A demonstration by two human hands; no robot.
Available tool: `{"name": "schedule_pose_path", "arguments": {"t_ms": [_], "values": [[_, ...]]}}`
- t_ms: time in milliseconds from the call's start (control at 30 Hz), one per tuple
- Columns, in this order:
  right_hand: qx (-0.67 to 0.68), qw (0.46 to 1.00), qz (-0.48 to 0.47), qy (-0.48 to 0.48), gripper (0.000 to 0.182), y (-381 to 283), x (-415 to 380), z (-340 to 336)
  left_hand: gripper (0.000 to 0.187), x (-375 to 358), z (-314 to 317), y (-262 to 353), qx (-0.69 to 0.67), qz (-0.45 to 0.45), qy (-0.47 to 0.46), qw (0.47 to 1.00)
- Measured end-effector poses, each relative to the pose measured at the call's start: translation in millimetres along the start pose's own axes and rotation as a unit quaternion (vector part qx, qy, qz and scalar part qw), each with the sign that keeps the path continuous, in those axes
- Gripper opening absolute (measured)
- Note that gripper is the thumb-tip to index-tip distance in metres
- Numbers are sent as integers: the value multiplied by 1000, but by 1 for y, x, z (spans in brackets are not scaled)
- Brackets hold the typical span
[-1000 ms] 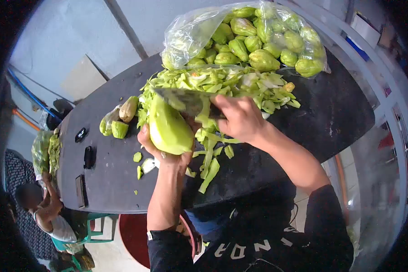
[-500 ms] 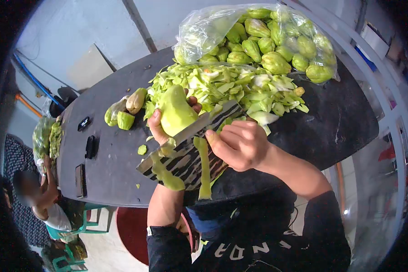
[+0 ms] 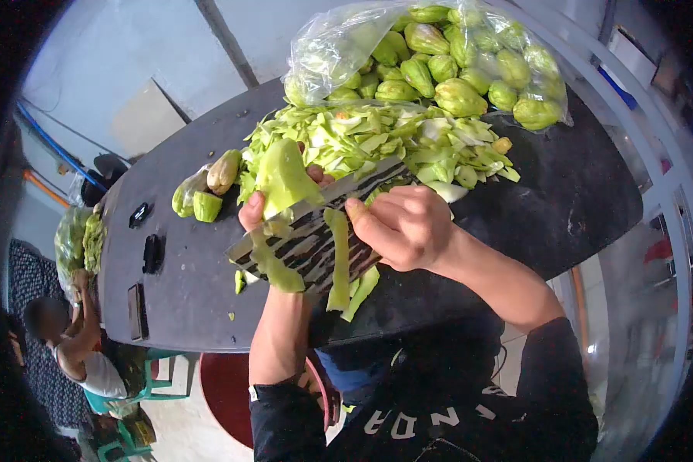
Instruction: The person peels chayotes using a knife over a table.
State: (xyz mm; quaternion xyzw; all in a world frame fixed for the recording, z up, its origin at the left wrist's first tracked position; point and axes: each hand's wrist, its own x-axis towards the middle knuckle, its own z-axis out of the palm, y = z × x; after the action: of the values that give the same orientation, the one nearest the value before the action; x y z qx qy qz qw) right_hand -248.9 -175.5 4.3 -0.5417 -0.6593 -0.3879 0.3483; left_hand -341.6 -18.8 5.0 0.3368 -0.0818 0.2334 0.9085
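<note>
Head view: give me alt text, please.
The left grip holds a green vegetable; the right grip, a broad knife with clinging peel strips. Beyond, on a dark table, lie heaped peelings and a clear bag of whole vegetables.

White letters [image 3: 443, 420] across black shirt [image 3: 508, 439]: N, D, A readable; remaining ones partly hidden, unclear.

Left fingers [image 3: 252, 209] around chayote [image 3: 282, 179], right fingers [image 3: 396, 222] gripping knife [image 3: 306, 250]

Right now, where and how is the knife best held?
Probably by its hidden handle end, from the right, where the right hand grips: the broad blade slants leftward from that fist, one long edge toward the chayote.
</note>
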Motion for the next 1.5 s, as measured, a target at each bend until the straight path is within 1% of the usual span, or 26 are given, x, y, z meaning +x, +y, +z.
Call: {"name": "schedule_pose_path", "arguments": {"t_ms": [100,167,300,333,400,467,567,600,700,733,767,833,867,900,967,1000,1033,1067,1100,1133,1233,1300,1367,1433,1467,1500], "values": [[-16,1000,2,-7,29,0,0,-2,83,3,1,-1,-11,24,3,1000],[18,999,24,-17,30,6,0,0,84,1,-2,2,-10,26,3,1000],[10,999,44,-23,36,12,-5,2,82,2,6,2,57,49,60,995],[-13,998,52,-32,31,13,-6,3,82,2,7,2,84,58,78,992],[-21,997,67,-33,29,16,-7,4,82,1,13,1,111,67,97,987],[-27,995,93,-10,24,24,-9,9,83,-1,28,-1,68,82,106,989],[-48,992,110,-44,25,32,-14,6,83,-1,24,0,66,68,70,993],[-57,991,107,-48,25,28,-11,2,79,0,18,2,58,66,36,995],[-55,992,102,-46,27,17,-5,1,78,-4,16,-3,88,84,37,992],[-57,993,99,-42,20,15,-5,3,79,-4,16,-7,64,90,37,993],[-55,993,101,-42,20,20,-7,6,79,-3,13,-7,65,90,39,993],[-61,983,160,-63,15,37,-15,12,81,-5,4,-4,48,9,45,998],[-75,963,237,-103,18,45,-19,12,81,-5,-5,-2,24,-25,34,999],[-74,958,256,-109,19,62,-32,16,81,-2,-7,-2,24,-22,26,999],[-140,923,315,-172,21,70,-34,9,79,1,-8,-2,-29,-29,-13,999],[-142,924,309,-174,21,70,-31,6,75,4,-3,-1,-43,-27,11,999],[-146,914,338,-171,22,68,-27,4,75,5,3,-2,-46,-21,12,999],[-148,902,370,-167,25,66,-25,3,74,6,11,-2,-60,-13,80,995],[-144,903,368,-169,25,65,-25,3,72,7,15,-2,-73,-6,148,986],[-135,911,356,-159,25,64,-26,3,69,7,7,-1,-82,-15,119,989],[-114,921,343,-143,26,57,-24,4,68,10,-10,1,-108,-26,106,988],[-101,958,245,-109,27,52,-24,5,65,11,-6,2,-64,-20,126,990],[-82,987,128,-59,33,43,-24,13,62,10,18,0,-45,48,252,965],[-68,995,47,-48,35,22,-14,11,62,10,-11,2,-64,36,191,979],[-82,995,17,-45,25,13,-8,9,63,11,-28,3,-144,5,86,986],[-96,994,-14,-43,17,4,-2,8,63,8,-24,6,-112,-11,60,992]]}}
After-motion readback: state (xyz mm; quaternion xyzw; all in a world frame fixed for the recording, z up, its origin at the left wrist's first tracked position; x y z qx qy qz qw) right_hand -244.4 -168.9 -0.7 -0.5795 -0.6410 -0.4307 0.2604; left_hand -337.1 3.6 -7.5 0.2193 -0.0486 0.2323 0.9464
